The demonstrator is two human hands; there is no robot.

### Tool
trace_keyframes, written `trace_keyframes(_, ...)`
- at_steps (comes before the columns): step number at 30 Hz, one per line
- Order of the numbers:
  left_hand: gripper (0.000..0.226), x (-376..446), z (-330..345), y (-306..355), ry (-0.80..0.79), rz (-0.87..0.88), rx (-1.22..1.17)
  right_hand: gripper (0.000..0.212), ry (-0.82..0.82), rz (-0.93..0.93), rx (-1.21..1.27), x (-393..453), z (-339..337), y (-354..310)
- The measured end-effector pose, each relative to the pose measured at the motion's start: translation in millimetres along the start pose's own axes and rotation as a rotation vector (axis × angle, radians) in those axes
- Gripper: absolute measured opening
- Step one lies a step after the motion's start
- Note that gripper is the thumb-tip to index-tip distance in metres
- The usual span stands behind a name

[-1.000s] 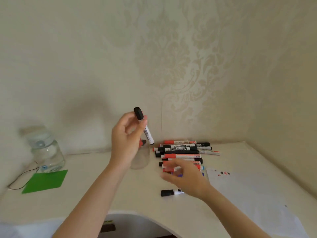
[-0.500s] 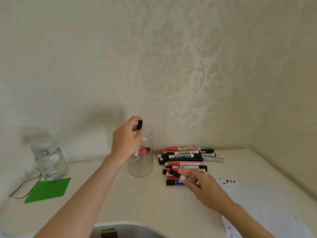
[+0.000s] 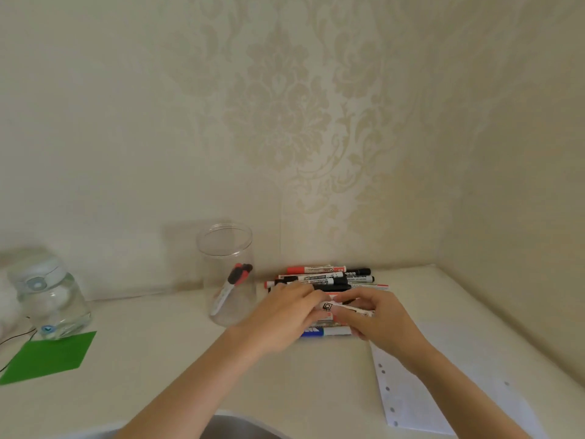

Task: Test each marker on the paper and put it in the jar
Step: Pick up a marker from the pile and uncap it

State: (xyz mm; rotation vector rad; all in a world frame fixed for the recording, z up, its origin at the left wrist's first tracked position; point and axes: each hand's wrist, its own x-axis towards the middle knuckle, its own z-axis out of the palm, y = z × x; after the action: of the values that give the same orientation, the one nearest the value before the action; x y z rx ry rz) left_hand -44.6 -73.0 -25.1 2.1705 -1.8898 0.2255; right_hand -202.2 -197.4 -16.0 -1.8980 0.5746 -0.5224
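Observation:
A clear jar [image 3: 229, 274] stands open near the wall with a black-capped and a red-capped marker [image 3: 234, 282] leaning inside. To its right lies a pile of red, black and blue markers [image 3: 329, 277]. Just in front of the pile, my left hand [image 3: 285, 315] and my right hand [image 3: 376, 318] meet, both gripping one white-barrelled marker [image 3: 343, 307] between them. Its cap end is hidden under my left fingers. White punched paper [image 3: 421, 391] lies at the right under my right forearm.
A glass water bottle [image 3: 50, 299] with a white lid stands at the far left, next to a green card [image 3: 47, 356] and a thin black cable. The desk meets patterned walls behind and to the right. Its front edge curves inward at the bottom.
My left hand dropped the black marker into the jar and came down right to the pile. My right hand lifted a marker from the pile; both hands now grip it.

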Motion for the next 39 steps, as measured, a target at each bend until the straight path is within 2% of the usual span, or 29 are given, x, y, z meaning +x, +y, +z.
trace_keyframes(4,0.033,9,12,20,0.101,-0.041,-0.249,0.015,-0.024,0.2,0.46,-8,-21,2)
trace_keyframes(6,0.027,17,16,34,0.11,-0.021,-0.359,0.017,0.013,0.257,0.598,-9,-20,8)
trace_keyframes(10,0.019,27,23,56,0.033,0.05,-0.549,0.037,0.003,0.2,0.517,-6,-19,22)
trace_keyframes(15,0.016,32,32,62,-0.022,0.061,-0.611,0.035,-0.073,0.106,0.504,-8,-36,41)
trace_keyframes(20,0.021,43,40,72,-0.015,0.042,-0.579,0.038,-0.051,0.028,0.511,-9,-48,55)
trace_keyframes(25,0.014,53,47,81,0.006,0.089,-0.586,0.043,-0.04,-0.042,0.503,-12,-60,63)
trace_keyframes(30,0.018,58,54,85,-0.012,0.073,-0.64,0.043,-0.028,-0.041,0.497,-13,-67,71)
trace_keyframes(34,0.012,57,61,79,-0.045,0.032,-0.72,0.041,-0.036,-0.054,0.437,-12,-67,74)
trace_keyframes(36,0.025,57,60,77,-0.102,0.026,-0.625,0.039,-0.017,-0.02,0.451,-12,-68,78)
trace_keyframes(39,0.053,54,61,75,-0.119,-0.109,-0.604,0.04,0.097,0.069,0.494,-11,-79,84)
